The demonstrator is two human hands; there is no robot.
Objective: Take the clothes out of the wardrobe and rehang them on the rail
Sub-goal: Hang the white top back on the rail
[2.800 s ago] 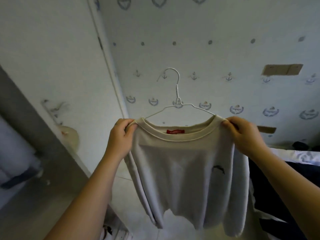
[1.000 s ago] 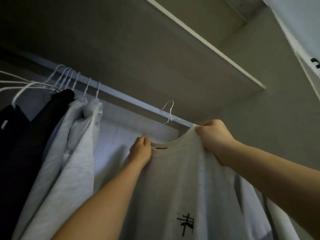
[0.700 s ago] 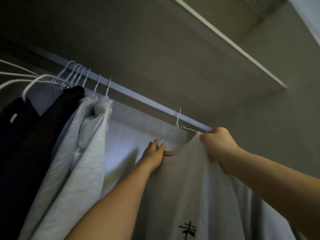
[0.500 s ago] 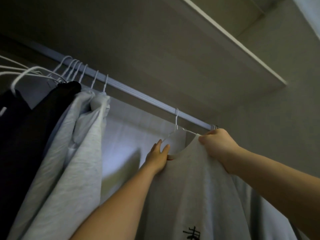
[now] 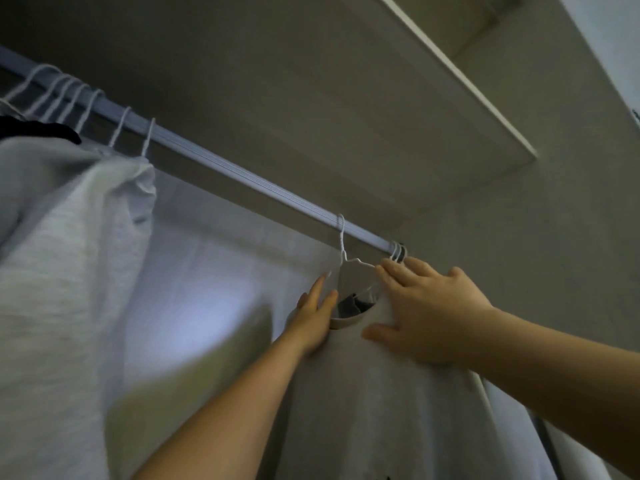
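A pale grey sweatshirt (image 5: 381, 403) hangs on a white wire hanger (image 5: 343, 252), whose hook sits over the wardrobe rail (image 5: 242, 174) near its right end. My left hand (image 5: 315, 315) lies against the left side of the collar with its fingers straight. Flat on the right shoulder of the sweatshirt rests my right hand (image 5: 424, 315), fingers spread, fingertips near the hanger wire. Neither hand is closed around anything.
At the left, a light grey garment (image 5: 69, 254) and a black one (image 5: 38, 131) hang from several white hangers. Two more hanger hooks (image 5: 398, 252) sit at the rail's right end by the side wall (image 5: 536, 237). A shelf (image 5: 450, 74) runs overhead.
The sweatshirt was carried from the room into the wardrobe and its hook went onto the rail. Both hands have loosened from gripping its shoulders to lying open on it.
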